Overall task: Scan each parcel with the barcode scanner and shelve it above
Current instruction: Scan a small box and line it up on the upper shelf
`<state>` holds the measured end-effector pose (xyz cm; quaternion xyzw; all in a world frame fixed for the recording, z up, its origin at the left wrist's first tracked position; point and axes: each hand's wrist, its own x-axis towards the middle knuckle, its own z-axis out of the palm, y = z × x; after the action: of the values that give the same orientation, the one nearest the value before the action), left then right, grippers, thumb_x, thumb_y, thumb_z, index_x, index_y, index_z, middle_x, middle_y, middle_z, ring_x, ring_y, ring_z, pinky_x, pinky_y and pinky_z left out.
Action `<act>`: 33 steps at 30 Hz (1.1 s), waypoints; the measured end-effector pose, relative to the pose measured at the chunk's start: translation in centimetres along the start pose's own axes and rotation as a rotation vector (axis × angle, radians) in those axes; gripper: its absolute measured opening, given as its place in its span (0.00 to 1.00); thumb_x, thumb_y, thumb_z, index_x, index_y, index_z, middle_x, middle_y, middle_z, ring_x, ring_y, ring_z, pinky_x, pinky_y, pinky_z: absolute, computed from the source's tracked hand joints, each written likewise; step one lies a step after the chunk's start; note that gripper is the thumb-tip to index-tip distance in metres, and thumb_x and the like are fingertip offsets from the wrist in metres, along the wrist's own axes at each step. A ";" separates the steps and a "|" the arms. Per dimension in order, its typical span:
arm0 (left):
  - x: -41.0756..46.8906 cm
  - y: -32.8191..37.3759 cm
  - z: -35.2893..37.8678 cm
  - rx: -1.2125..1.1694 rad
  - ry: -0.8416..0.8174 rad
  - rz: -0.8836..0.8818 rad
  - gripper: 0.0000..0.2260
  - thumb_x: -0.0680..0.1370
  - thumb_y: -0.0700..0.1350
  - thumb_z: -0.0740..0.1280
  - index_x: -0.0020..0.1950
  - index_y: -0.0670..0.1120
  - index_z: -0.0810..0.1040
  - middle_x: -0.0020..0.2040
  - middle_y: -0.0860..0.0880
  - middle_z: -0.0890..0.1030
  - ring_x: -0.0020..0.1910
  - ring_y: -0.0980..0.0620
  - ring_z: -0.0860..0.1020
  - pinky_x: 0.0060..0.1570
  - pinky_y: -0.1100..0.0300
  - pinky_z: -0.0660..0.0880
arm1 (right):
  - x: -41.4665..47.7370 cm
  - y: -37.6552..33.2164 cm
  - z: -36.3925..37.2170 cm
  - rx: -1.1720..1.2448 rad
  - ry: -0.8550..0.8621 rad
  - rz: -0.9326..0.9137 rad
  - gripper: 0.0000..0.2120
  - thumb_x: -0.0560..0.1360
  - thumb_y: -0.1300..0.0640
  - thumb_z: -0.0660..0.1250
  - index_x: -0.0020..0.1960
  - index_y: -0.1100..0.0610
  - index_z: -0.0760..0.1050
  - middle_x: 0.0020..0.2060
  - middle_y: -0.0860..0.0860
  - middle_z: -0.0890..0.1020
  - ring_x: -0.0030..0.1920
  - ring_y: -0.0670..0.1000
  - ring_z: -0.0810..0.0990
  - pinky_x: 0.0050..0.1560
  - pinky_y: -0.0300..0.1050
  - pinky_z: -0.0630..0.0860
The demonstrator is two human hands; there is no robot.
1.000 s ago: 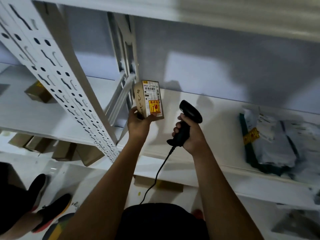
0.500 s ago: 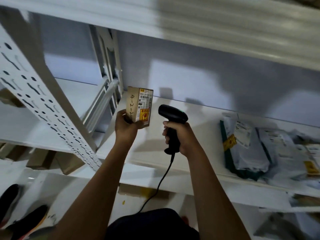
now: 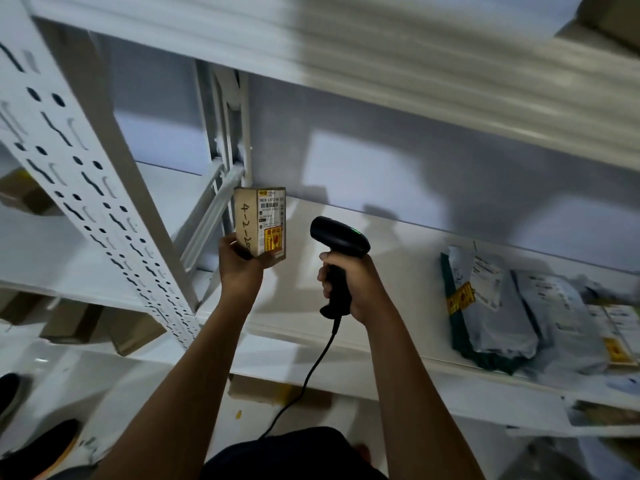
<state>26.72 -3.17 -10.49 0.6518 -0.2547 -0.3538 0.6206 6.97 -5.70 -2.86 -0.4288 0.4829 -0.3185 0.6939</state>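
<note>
I see the white shelf (image 3: pixel 398 258) spanning the view, grey mailers (image 3: pixel 498 313) lying at its right. My left hand (image 3: pixel 239 268) grasps the small box (image 3: pixel 259 225) upright over the shelf's left end; my right hand (image 3: pixel 356 282) is clenched around the scanner (image 3: pixel 337 237). I'd set the box down label-out, well clear of the edge.

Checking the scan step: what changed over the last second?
Little: the scanner head now sits closer to the cardboard parcel, and the view shifted. The left hand still holds the parcel upright, the right hand the scanner; mailer bags unmoved.
</note>
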 end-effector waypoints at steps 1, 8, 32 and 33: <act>0.1 0.0 -0.3 0.006 0.005 0.004 0.32 0.64 0.36 0.83 0.65 0.43 0.76 0.60 0.48 0.84 0.58 0.49 0.84 0.47 0.60 0.84 | -0.1 0.1 0.4 -0.008 -0.002 -0.010 0.02 0.75 0.61 0.70 0.47 0.60 0.78 0.34 0.60 0.79 0.28 0.54 0.72 0.32 0.45 0.71; -0.7 0.5 -1.8 -0.065 -0.004 -0.010 0.26 0.70 0.26 0.76 0.60 0.47 0.72 0.56 0.48 0.81 0.52 0.56 0.81 0.37 0.71 0.79 | -0.4 1.2 2.6 -0.024 0.000 -0.039 0.02 0.76 0.62 0.70 0.47 0.60 0.79 0.34 0.60 0.80 0.28 0.55 0.72 0.33 0.44 0.71; -2.5 -3.0 -5.8 -0.119 -0.012 -0.041 0.28 0.69 0.30 0.78 0.67 0.39 0.77 0.59 0.44 0.85 0.57 0.48 0.85 0.44 0.60 0.84 | -4.0 3.8 4.6 -0.090 0.072 -0.072 0.02 0.76 0.62 0.69 0.47 0.59 0.81 0.33 0.58 0.82 0.27 0.54 0.74 0.35 0.46 0.73; -2.6 -3.2 -5.9 -0.122 -0.004 -0.053 0.27 0.69 0.30 0.78 0.66 0.40 0.77 0.58 0.45 0.85 0.56 0.48 0.85 0.45 0.58 0.84 | -4.1 4.0 4.5 -0.092 0.075 -0.067 0.02 0.76 0.62 0.69 0.48 0.60 0.81 0.33 0.58 0.82 0.27 0.54 0.74 0.34 0.46 0.73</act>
<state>29.36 2.83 -13.36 0.6186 -0.2166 -0.3863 0.6490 9.97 0.83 -4.09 -0.4637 0.5083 -0.3348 0.6438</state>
